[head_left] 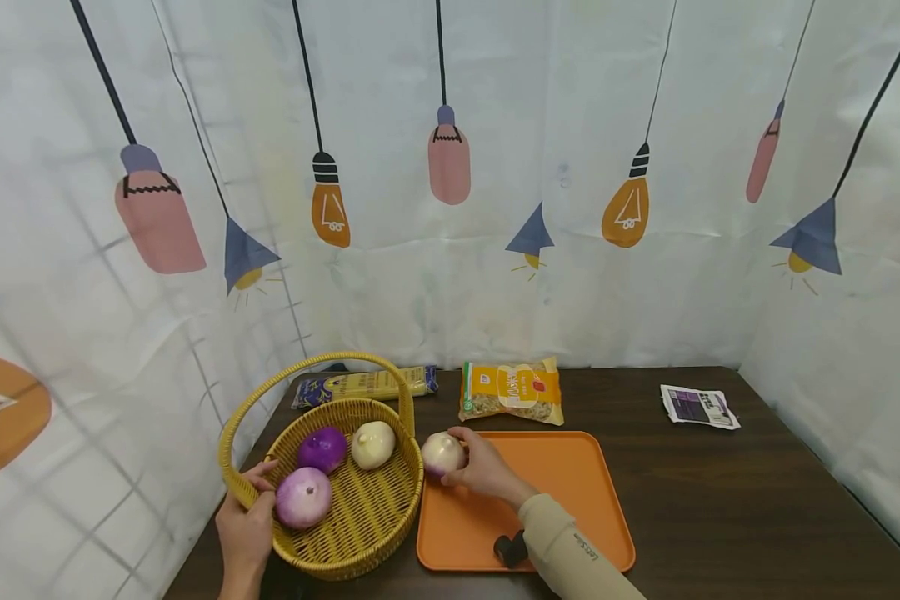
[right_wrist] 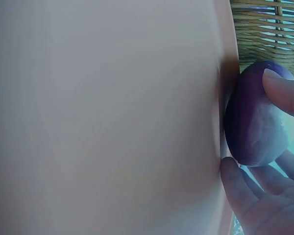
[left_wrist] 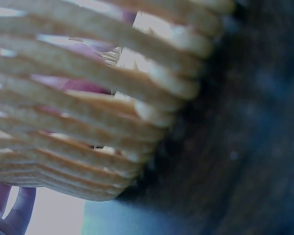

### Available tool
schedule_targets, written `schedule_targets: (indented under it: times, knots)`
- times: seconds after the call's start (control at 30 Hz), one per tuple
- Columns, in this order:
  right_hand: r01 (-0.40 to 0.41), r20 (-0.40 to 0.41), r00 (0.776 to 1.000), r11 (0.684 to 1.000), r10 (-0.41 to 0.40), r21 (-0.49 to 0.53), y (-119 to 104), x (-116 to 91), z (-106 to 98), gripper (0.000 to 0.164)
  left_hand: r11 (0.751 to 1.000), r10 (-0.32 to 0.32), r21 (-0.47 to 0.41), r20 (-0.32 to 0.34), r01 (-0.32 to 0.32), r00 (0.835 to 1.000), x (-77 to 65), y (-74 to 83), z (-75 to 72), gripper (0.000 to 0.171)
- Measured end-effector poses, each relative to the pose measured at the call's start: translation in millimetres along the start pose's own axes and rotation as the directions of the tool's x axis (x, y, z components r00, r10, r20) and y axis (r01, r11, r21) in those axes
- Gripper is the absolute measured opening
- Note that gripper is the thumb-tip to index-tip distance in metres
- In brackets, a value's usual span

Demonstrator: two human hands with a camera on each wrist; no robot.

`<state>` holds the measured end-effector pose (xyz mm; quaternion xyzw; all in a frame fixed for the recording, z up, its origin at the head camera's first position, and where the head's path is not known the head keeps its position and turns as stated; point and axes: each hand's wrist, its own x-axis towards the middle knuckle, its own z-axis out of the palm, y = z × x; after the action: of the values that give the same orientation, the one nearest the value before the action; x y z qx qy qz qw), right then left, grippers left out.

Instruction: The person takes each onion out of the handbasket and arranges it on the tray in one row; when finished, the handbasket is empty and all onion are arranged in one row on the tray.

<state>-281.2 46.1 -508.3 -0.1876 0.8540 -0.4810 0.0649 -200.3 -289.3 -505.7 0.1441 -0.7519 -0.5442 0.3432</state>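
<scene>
Head view: R hand (head_left: 487, 469) has an onion (head_left: 444, 455) in its grip, by the far left corner of the orange tray (head_left: 570, 471), just beside the basket (head_left: 371, 508). L hand (head_left: 246, 521) holds the basket near where the handle (head_left: 352, 357) meets the rim. 3 more onions (head_left: 303, 497) sit inside; tray & basket are both on the dark bench (head_left: 697, 500). Looks like the step is moving 1 onion btwn tray & basket, prob. into the basket, but can't be sure.

L wrist view: mostly basket wall, w/ a few fingers (left_wrist: 22, 208) at bottom left; can't tell the grip from here.

R wrist view: same onion, purple side showing, at the tray's edge w/ basket behind. Next move prob. needs a snug grip, a lift over the rim & a soft put-down, L hand holding the basket steady
</scene>
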Motion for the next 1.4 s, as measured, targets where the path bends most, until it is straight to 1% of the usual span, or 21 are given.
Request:
schedule_targets:
  times: [0.2,0.33,0.47,0.53,0.63,0.7,0.8,0.87,0.93,1.03,1.13,1.17,1.27,1.33,1.4]
  knots:
    - [0.005,0.014,1.0,1.0,-0.006,0.017,-1,-2,-2,0.076,1.0,0.015,0.008,0.005,-0.015,1.0,-1.0,2.3,0.0,0.006]
    - [0.016,0.026,0.999,0.998,-0.018,0.06,-1,-3,-4,0.076,1.0,0.003,0.016,0.002,-0.003,1.0,-1.4,4.1,-0.1,0.006]
    - [0.001,0.042,0.999,0.995,-0.005,0.102,-1,-6,-7,0.076,1.0,0.002,0.022,-0.001,-0.002,1.0,-1.5,3.8,0.5,0.006]
    - [-0.001,0.038,0.999,0.996,-0.002,0.088,-1,-7,-10,0.076,1.0,0.005,0.021,-0.005,-0.005,1.0,-1.4,3.3,1.1,0.007]
    - [-0.01,0.02,1.0,0.996,0.008,0.089,-3,-9,-15,0.074,1.0,0.01,0.013,-0.013,-0.01,1.0,-0.8,2.7,1.3,0.007]
    - [-0.025,-0.007,1.0,0.996,0.026,0.086,-5,-10,-18,0.073,1.0,0.009,0.016,-0.017,-0.008,1.0,-0.4,2.8,1.1,0.007]
    - [-0.043,-0.043,0.998,0.991,0.048,0.126,-11,-12,-22,0.07,1.0,0.003,0.021,-0.017,-0.003,1.0,0.0,2.8,0.2,0.007]
    - [-0.05,-0.072,0.996,0.99,0.06,0.131,-16,-13,-25,0.066,1.0,-0.006,0.029,-0.019,0.006,1.0,0.0,3.4,-0.4,0.007]
    - [-0.042,-0.101,0.993,0.99,0.056,0.136,-22,-15,-27,0.062,0.999,-0.014,0.04,-0.02,0.015,1.0,0.2,3.6,-1.2,0.008]
    - [-0.017,-0.152,0.988,0.991,0.037,0.13,-33,-18,-28,0.056,0.997,-0.024,0.069,-0.028,0.026,0.999,0.6,5.5,-2.2,0.01]
    - [0.066,-0.224,0.974,0.986,-0.03,0.156,-44,-21,-25,0.047,0.994,-0.029,0.105,-0.036,0.033,0.999,0.5,6.9,-2.2,0.012]
    - [0.107,-0.251,0.966,0.98,-0.063,0.165,-48,-22,-24,0.044,0.993,-0.029,0.113,-0.04,0.034,0.999,0.4,7.1,-2.1,0.013]
    - [0.202,-0.308,0.942,0.956,-0.131,0.212,-58,-23,-17,0.034,0.991,-0.027,0.129,-0.05,0.033,0.998,-0.3,6.5,-1.8,0.015]
    - [0.232,-0.316,0.937,0.943,-0.151,0.239,-63,-24,-11,0.031,0.992,-0.022,0.125,-0.052,0.029,0.998,-0.7,5.8,-1.7,0.016]
    - [0.244,-0.297,0.941,0.935,-0.165,0.256,-67,-25,-4,0.028,0.993,-0.027,0.113,-0.05,0.033,0.998,-0.8,5.5,-1.5,0.016]
